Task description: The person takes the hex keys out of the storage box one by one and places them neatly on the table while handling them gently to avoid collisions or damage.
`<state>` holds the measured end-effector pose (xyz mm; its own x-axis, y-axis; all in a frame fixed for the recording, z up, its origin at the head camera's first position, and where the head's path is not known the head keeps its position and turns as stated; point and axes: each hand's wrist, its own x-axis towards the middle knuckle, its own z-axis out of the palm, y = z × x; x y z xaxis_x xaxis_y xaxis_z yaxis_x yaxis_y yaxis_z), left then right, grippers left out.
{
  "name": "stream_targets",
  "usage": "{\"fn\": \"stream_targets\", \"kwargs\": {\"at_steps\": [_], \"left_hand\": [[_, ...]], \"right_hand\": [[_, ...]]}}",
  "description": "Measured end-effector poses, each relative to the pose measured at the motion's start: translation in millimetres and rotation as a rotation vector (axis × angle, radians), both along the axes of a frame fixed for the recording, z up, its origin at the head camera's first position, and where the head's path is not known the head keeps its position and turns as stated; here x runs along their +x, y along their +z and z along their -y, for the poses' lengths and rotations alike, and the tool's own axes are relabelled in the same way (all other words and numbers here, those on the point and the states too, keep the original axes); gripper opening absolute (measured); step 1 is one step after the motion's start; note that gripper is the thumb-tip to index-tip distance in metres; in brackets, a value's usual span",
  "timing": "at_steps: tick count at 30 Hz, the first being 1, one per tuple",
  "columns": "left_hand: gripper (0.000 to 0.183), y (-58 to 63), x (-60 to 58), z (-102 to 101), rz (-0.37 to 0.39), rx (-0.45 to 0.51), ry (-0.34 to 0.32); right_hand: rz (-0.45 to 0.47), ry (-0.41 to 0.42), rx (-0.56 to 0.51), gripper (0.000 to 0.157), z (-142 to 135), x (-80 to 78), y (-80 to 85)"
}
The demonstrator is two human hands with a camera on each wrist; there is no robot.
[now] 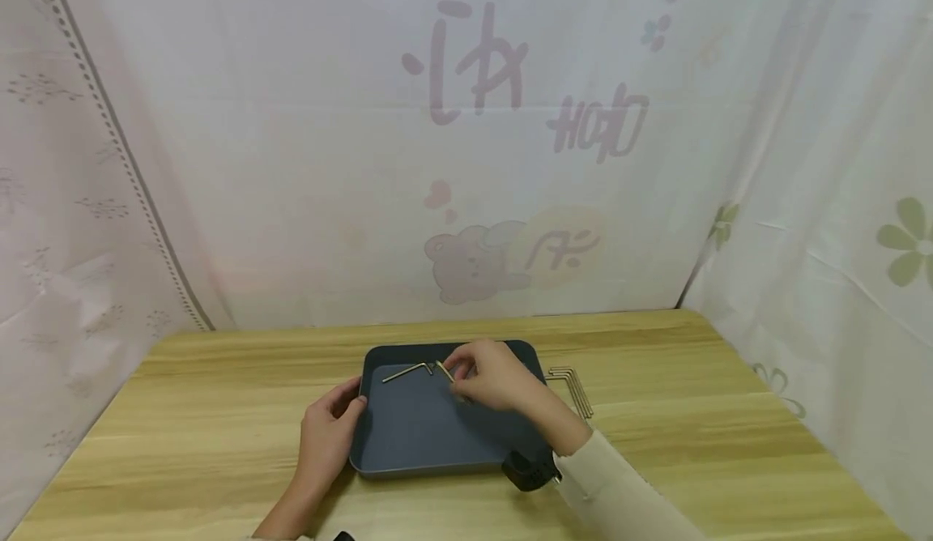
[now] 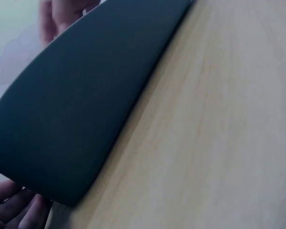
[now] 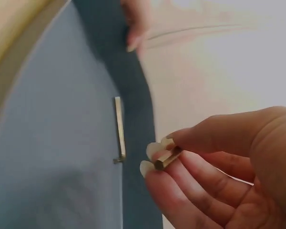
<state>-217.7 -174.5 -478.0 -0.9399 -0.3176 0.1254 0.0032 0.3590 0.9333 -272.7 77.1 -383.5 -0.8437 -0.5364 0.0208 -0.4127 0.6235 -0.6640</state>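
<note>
A dark blue-grey rectangular tray (image 1: pixel 415 436) sits on the wooden table. My left hand (image 1: pixel 328 428) grips its left wall, the thumb over the rim; in the left wrist view, curled fingers (image 2: pixel 21 210) show at the tray's corner. Above the tray's far half, my right hand (image 1: pixel 488 375) pinches a brass-coloured hex key (image 1: pixel 445 372) between thumb and fingers. The right wrist view shows the key's hexagonal end (image 3: pixel 161 164) sticking out past the fingertips; the rest is hidden in the hand. Another hex key (image 1: pixel 404 373) lies in the tray near its far wall.
Several L-shaped hex keys (image 1: pixel 576 391) lie nested on the table just right of the tray. The wooden table (image 1: pixel 219 428) extends on both sides. Printed curtains (image 1: pixel 328 160) hang behind it and at its sides. A black wrist device (image 1: pixel 528 472) is on my right wrist.
</note>
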Motion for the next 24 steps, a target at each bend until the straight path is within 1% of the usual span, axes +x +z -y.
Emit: {"fn": "stream_targets", "kwargs": {"at_steps": [3, 6, 8, 10, 13, 18, 21, 24], "left_hand": [[0.035, 0.3, 0.0, -1, -0.003, 0.008, -0.009], [0.036, 0.1, 0.6, 0, -0.006, 0.01, -0.009], [0.036, -0.1, 0.9, 0, -0.011, 0.011, -0.007], [0.036, -0.4, 0.8, 0, -0.015, 0.013, -0.01], [0.036, -1.3, -0.3, 0, -0.015, 0.015, -0.018], [0.037, -1.7, -1.3, 1, 0.007, 0.012, -0.002], [0.038, -1.3, -0.9, 2, 0.017, 0.012, -0.003], [0.038, -1.3, -0.8, 2, 0.021, 0.009, -0.009]], "right_hand": [[-0.002, -0.024, -0.049, 0.025, -15, 8.5, -0.6], [-0.005, -0.048, -0.092, 0.027, -28, 14.1, -1.1], [0.016, -0.072, -0.126, 0.031, -35, 17.2, -0.7], [0.033, -0.108, -0.15, 0.034, -43, 20.3, 0.1], [0.024, -0.176, -0.166, 0.04, -53, 24.3, 2.0], [-0.031, -0.22, -0.173, 0.045, -66, 24.6, 5.7], [-0.024, -0.257, -0.173, 0.045, -74, 24.1, 8.6], [0.002, -0.324, -0.193, 0.045, -82, 24.5, 11.3]]}}
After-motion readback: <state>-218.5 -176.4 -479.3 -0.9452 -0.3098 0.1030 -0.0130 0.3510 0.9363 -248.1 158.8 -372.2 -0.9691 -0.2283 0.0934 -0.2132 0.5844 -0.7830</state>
